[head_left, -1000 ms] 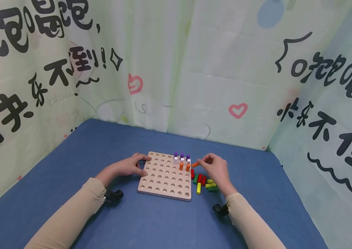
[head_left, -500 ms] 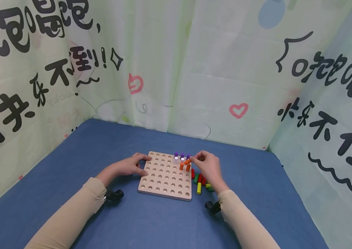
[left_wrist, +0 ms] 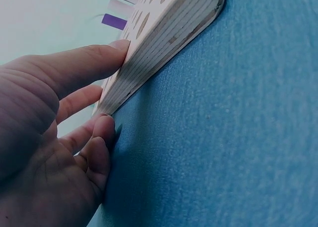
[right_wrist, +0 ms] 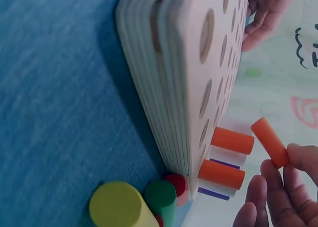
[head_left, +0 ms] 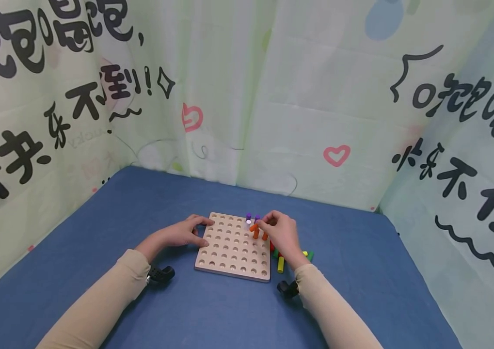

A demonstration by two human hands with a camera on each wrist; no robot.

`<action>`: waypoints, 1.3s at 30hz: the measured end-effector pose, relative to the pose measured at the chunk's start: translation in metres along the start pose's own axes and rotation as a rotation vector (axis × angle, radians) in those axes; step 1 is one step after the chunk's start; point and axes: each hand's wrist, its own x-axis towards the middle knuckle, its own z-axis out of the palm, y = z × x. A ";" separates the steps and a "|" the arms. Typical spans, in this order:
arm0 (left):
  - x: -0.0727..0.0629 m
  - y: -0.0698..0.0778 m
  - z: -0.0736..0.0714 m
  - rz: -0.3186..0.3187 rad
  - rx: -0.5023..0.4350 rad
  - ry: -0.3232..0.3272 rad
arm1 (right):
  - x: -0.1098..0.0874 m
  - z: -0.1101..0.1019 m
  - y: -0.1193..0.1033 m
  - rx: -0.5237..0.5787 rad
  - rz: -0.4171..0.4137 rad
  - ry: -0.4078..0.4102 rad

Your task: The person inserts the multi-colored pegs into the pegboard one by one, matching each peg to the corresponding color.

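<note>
A pale wooden pegboard [head_left: 229, 249] with rows of round holes lies on the blue tabletop. My left hand [head_left: 176, 234] touches its left side; in the left wrist view the thumb [left_wrist: 94, 60] rests on the board's upper edge, with the smaller fingers curled below. Between thumb and fingertips my right hand [head_left: 280, 235] pinches an orange peg [right_wrist: 271, 141], tilted and apart from the holes, above the board's right part. Two orange pegs [right_wrist: 233, 141] stand in holes just beneath. Behind them are white pegs [head_left: 248, 222] and purple pegs [head_left: 248, 216], partly hidden by the right hand.
Loose pegs lie beside the board's right edge, among them a yellow peg [right_wrist: 117, 207], a green peg [right_wrist: 160, 194] and a red peg [right_wrist: 175, 183]. A black wrist camera [head_left: 288, 289] hangs under the right sleeve. A printed curtain [head_left: 308, 111] surrounds the table.
My right hand has carried the orange peg leftward from outside the board's right edge to over the standing orange pegs. The left hand and the board keep their places.
</note>
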 end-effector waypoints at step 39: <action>0.003 -0.003 0.001 -0.003 -0.003 -0.002 | 0.001 0.007 0.002 -0.078 -0.055 -0.057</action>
